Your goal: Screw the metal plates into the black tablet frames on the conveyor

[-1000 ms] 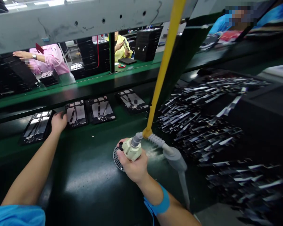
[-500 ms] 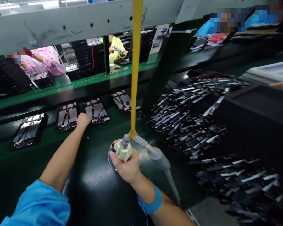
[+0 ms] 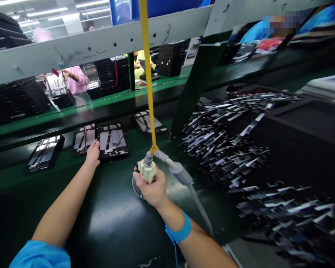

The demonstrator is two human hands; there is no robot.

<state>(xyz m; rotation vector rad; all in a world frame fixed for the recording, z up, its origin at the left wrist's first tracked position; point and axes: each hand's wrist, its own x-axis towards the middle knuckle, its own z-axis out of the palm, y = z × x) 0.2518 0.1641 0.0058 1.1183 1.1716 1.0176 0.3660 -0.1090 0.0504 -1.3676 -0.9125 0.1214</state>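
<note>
My right hand [image 3: 153,186] is wrapped round a cream-coloured corded tool [image 3: 147,171]. A perforated round disc [image 3: 137,187] shows beside and below that hand. The tool's grey cable [image 3: 181,174] runs off to the lower right, and a yellow strap [image 3: 148,82] reaches up from its top. My left hand [image 3: 93,153] is closed at the left edge of an opened tablet [image 3: 115,139], whose inside has silvery panels and dark ribbons. Close by on the left lies another opened tablet [image 3: 79,139]. The left fingertips are partly hidden.
More opened tablets lie at the left [image 3: 44,152] and farther back [image 3: 149,123] on the dark green bench [image 3: 114,219]. Piled thin strips [image 3: 226,149] cover the right side. A slanted post [image 3: 197,78] and a grey beam [image 3: 95,46] stand ahead. People work beyond.
My left hand has shifted from the tablet's lower corner to its left edge. That tablet sits straighter, and a small dark piece on it is gone. My right hand keeps its hold.
</note>
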